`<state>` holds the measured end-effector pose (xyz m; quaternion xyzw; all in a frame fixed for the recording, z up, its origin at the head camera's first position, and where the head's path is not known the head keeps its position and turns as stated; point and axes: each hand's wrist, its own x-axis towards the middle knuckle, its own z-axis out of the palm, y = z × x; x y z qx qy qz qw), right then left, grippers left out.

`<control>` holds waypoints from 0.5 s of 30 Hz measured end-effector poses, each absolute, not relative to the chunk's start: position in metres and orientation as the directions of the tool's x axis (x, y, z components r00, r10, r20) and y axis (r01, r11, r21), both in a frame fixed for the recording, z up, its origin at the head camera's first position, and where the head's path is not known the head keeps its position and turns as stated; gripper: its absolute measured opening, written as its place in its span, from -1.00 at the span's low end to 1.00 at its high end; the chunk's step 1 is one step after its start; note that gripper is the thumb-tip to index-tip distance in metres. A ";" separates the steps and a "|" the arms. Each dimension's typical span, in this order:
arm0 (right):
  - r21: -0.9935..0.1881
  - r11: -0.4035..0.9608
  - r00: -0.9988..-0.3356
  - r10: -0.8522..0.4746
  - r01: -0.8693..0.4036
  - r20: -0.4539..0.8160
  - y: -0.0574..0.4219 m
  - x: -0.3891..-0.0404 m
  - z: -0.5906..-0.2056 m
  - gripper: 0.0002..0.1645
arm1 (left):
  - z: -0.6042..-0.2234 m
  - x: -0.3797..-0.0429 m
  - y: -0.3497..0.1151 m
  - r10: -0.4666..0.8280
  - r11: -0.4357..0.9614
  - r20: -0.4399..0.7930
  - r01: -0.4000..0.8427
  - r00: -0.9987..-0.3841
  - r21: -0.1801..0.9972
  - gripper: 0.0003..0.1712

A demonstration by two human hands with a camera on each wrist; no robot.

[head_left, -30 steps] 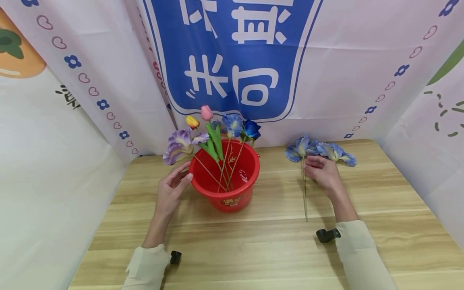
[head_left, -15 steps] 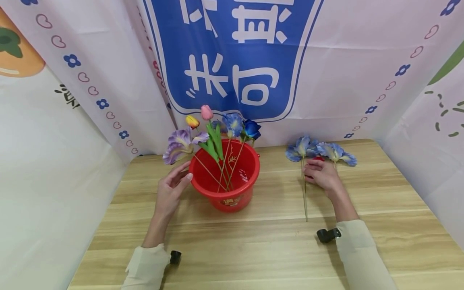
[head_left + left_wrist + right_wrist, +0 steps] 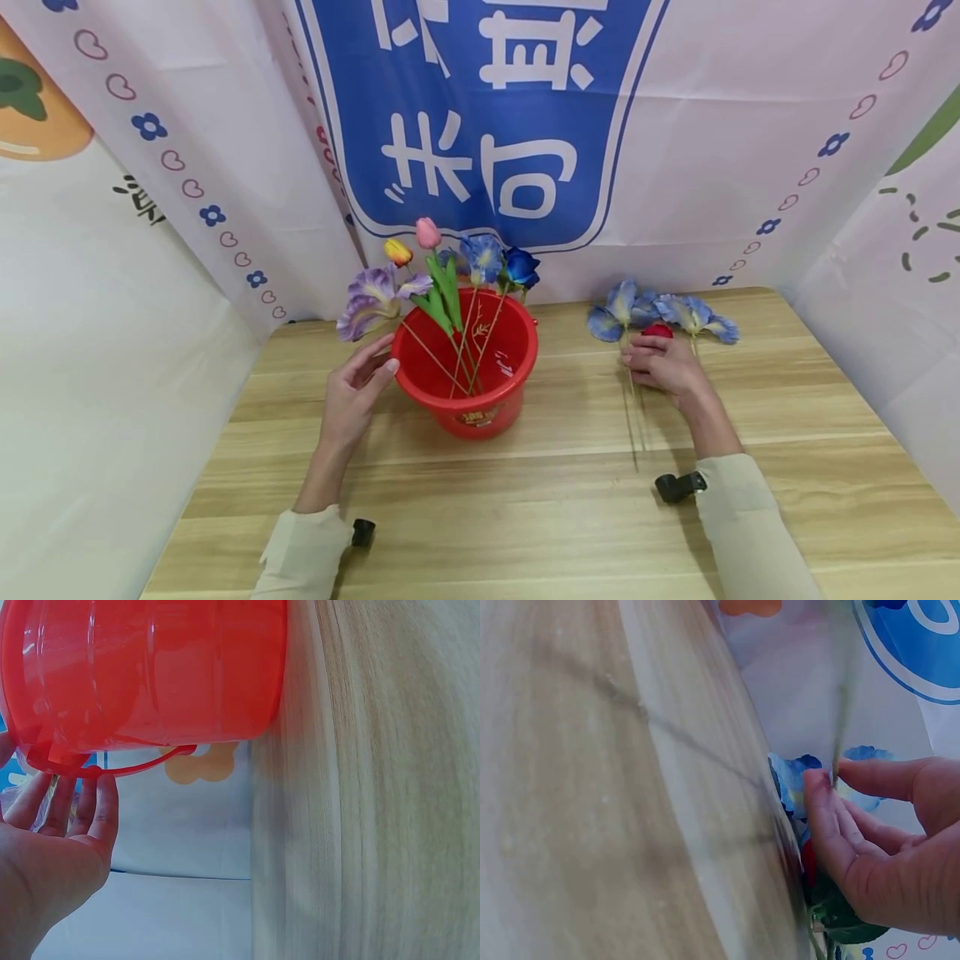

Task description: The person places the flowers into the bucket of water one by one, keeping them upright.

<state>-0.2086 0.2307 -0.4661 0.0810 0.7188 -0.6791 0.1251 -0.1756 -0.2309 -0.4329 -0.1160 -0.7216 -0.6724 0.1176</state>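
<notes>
A red plastic bucket (image 3: 465, 408) stands on the table, holding several artificial flowers. At its left rim my left hand (image 3: 356, 392) holds on by thumb and fingers; in the left wrist view, fingertips (image 3: 105, 784) touch its red handle (image 3: 142, 765). My right hand (image 3: 671, 367) pinches the stem of a blue iris (image 3: 621, 310) between thumb and forefinger. The right wrist view shows that stem (image 3: 843, 712) between the fingertips. Beside the hand lie another blue iris (image 3: 693, 317) and a red flower (image 3: 657, 331), partly hidden, with green leaves (image 3: 844, 911) below.
Inside the bucket stand a purple iris (image 3: 371, 296), a pink tulip (image 3: 428, 233), a yellow-red tulip (image 3: 397, 252), a blue iris (image 3: 482, 257) and a dark blue rose (image 3: 521, 267). Printed cloth (image 3: 697, 183) hangs behind the wooden table (image 3: 525, 517).
The right hand has taken hold of the blue iris stem and shifted it slightly left and toward the person. More of the red flower shows now. The left hand and bucket stay still.
</notes>
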 end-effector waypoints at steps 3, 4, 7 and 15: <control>-0.962 0.058 -0.962 -0.047 0.266 -0.269 0.230 -0.208 -0.464 -0.26 | -0.433 -0.176 -0.231 0.011 0.066 0.327 0.327 -0.945 0.943 -0.54; -0.964 0.054 -0.964 -0.046 0.259 -0.261 0.230 -0.208 -0.462 -0.26 | -0.433 -0.175 -0.231 0.012 0.065 0.327 0.327 -0.945 0.943 -0.54; -0.972 0.046 -0.971 -0.044 0.232 -0.234 0.228 -0.206 -0.457 -0.24 | -0.433 -0.175 -0.231 0.011 0.060 0.329 0.329 -0.944 0.942 -0.54; -0.992 0.033 -0.992 -0.021 0.125 -0.125 0.218 -0.200 -0.439 -0.34 | -0.432 -0.175 -0.231 0.013 0.077 0.325 0.325 -0.946 0.943 -0.53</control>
